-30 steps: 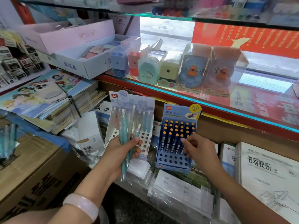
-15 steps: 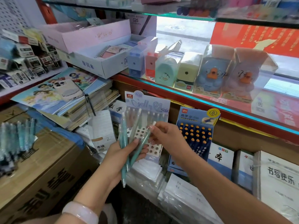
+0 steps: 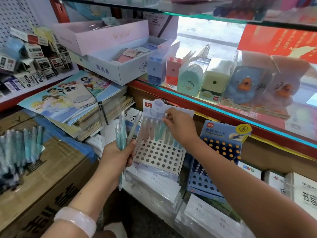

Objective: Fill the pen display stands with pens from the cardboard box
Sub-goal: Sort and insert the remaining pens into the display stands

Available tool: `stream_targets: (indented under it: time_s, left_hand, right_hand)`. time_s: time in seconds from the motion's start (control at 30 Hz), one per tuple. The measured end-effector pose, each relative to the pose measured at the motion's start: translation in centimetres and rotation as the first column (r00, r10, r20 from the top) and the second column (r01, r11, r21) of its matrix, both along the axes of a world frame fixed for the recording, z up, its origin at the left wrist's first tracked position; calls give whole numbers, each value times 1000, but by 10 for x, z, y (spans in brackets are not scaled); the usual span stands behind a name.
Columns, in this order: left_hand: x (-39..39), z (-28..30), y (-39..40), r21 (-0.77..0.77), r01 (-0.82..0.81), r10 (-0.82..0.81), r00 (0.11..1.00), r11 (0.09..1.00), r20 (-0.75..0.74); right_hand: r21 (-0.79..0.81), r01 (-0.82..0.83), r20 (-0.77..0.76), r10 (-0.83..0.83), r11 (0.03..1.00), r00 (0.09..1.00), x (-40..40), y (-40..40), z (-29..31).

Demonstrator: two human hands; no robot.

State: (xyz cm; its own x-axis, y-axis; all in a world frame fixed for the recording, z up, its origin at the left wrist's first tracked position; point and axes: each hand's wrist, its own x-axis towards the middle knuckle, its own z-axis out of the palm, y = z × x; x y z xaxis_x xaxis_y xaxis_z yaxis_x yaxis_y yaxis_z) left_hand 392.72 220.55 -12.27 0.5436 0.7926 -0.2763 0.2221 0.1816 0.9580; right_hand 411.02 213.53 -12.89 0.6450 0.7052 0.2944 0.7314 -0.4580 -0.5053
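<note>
A white pen display stand (image 3: pixel 158 155) with many round holes stands on stacked notebooks in the middle; its back row holds several pale pens. My right hand (image 3: pixel 180 127) pinches the top of one teal pen (image 3: pixel 160 133) standing in that back row. My left hand (image 3: pixel 118 155) grips a bundle of teal and clear pens (image 3: pixel 122 134) just left of the stand. A blue display stand (image 3: pixel 216 162) with orange-tipped pens stands to the right. The cardboard box (image 3: pixel 51 172) sits at lower left with more teal pens (image 3: pixel 18 148) on top.
Stacked books with a phone (image 3: pixel 79 97) lie left of the stand. A glass shelf above carries boxed sharpeners (image 3: pixel 214 79) and duck toys (image 3: pixel 245 86). Wrapped notebooks (image 3: pixel 214 220) lie in front. Small boxes (image 3: pixel 34 66) pile at far left.
My right hand left the blue stand, took a pen from the bundle in my left hand, and now holds it upright in the white stand's back row.
</note>
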Motion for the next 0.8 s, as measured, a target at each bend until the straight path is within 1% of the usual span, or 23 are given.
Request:
stream_targets:
  time_s: [0.13,0.33,0.5,0.57,0.63,0.7,0.8]
  left_hand:
    - [3,-8,6,-13,8,-8,1000,1000,7]
    - [4,-17,8,-17,24,-23,1000,1000,20]
    - [6,-19,9,-34,52,-51,998,998,33]
    - [6,-19,9,-36,55,-54,998,998,37]
    - [6,-19,9,-33,54,-52,998,998,39]
    - [6,-19,8,-29,56,-54,998,998,38]
    - [6,-19,6,-29,61,-60,998,998,36]
  right_hand:
    - [-73,13,104,-5,997,995,5,4,-11]
    - [-77,54,181,-39,996,983,7,7,-17]
    - [-118,23,145,-5,993,989,7,8,-22]
    - [-89,3,105,6,996,994,6,7,-21]
    - [-21,-13,85,14,1000,996,5,5,-19]
    - [19,-33,129,30,999,991,4,4,-18]
    - [-31,-48,206,54,998,977,5,5,-21]
